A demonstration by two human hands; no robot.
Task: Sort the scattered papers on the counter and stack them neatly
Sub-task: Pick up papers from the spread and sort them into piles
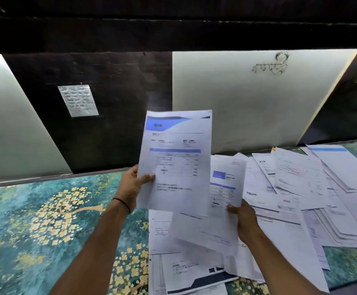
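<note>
**Item 1, left hand (pixel 131 184).** We are pinching the left edge of the blue-headed sheet (pixel 176 158), thumb lying across its printed face and fingers curled behind. We are holding it upright, lifted off the desk (pixel 45 209).

**Item 2, right hand (pixel 244 220).** We are gripping a second sheet (pixel 224 182) just right of the blue-headed sheet and a little lower. The thumb is on top near its right edge and the fingers are hidden beneath. Its left edge is running behind the blue-headed sheet; we cannot tell whether the two are touching.

**Item 3, scattered papers (pixel 301 188).** These are lying loose and overlapping on the desk, right of and below the blue-headed sheet, at differing angles. Several are passing under the right hand.

**Item 4, desk.** Its teal floral surface is showing left of and below the blue-headed sheet, beneath the left forearm.

**Handling note (our judgement).**
- We are taking the step in hand to be gathering sheets into one bundle, and most of the papers are not yet sorted.
- We are advising that the second sheet go squarely behind the blue-headed sheet, printed the same way up.
- The grip wants to be light, since thin paper held by one edge is likely to droop or crease.
- Tapping the bundle's lower edge on the desk should square it.
- The stack looks best placed on the floral surface left of the blue-headed sheet, well apart from the scattered papers.
</note>
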